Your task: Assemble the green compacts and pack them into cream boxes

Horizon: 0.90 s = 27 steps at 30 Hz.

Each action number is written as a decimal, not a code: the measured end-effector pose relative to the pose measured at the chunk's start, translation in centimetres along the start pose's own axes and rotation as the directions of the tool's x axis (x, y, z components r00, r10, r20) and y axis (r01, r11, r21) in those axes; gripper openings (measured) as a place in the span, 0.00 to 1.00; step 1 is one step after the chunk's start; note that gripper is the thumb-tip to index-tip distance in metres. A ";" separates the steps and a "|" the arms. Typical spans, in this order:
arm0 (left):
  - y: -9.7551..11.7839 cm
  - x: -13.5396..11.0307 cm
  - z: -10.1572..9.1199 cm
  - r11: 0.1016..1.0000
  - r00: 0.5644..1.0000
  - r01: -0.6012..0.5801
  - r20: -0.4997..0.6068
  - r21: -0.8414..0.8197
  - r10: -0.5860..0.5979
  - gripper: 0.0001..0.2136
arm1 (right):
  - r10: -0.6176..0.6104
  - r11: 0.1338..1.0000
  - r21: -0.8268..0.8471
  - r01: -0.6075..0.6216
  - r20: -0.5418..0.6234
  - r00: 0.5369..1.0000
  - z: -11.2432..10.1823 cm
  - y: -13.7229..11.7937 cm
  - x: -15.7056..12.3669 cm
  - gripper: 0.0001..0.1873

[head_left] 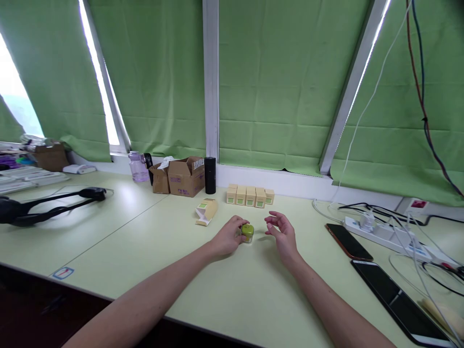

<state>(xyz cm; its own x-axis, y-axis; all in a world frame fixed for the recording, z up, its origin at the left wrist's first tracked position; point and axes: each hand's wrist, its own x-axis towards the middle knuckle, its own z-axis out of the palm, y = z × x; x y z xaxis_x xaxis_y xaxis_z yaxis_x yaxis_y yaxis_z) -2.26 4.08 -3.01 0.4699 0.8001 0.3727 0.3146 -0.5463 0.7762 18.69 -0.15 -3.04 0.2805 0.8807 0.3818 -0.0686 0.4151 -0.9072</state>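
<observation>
My left hand (229, 236) is closed around the left side of a small clear jar with a green lid (247, 232), which stands upright on the table. To the right of the jar, my right hand (282, 235) hovers with curled fingers apart and nothing between them. An opened small carton (206, 211) with a green label lies on its side beyond my left hand. Farther back, several small tan boxes (250, 196) with green labels stand close together in a row.
Brown cardboard boxes (186, 177), a black cylinder (210, 175) and a purple bottle (138, 166) stand along the back. On the right lie a phone (348, 241), a tablet (398, 299) and a power strip (384, 235) with cables. A black headset-like object (54, 205) lies left.
</observation>
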 end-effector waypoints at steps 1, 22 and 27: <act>0.1 0.0 0.0 1.000 1.000 0.006 0.007 0.013 -0.006 0.20 | 0.000 1.000 -0.003 0.000 0.004 1.000 0.0 0.0 0.0 0.23; -1.3 2.5 -6.3 0.808 0.895 0.329 -0.435 0.488 -0.102 0.21 | -0.008 1.000 -0.019 0.009 0.037 0.999 -0.1 0.7 -0.1 0.22; -2.5 2.6 -8.8 0.544 0.811 0.551 -0.560 0.632 -0.171 0.28 | -0.016 1.000 -0.022 0.017 0.036 0.999 0.0 0.6 -0.2 0.22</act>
<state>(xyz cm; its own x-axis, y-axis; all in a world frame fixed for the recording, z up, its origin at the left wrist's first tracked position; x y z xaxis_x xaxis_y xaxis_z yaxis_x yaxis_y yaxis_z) -9.10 9.73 0.46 -0.1344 0.8807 0.4541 0.9519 -0.0126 0.3062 18.61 -0.03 -3.66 0.2465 0.8815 0.4028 -0.0422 0.4250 -0.9042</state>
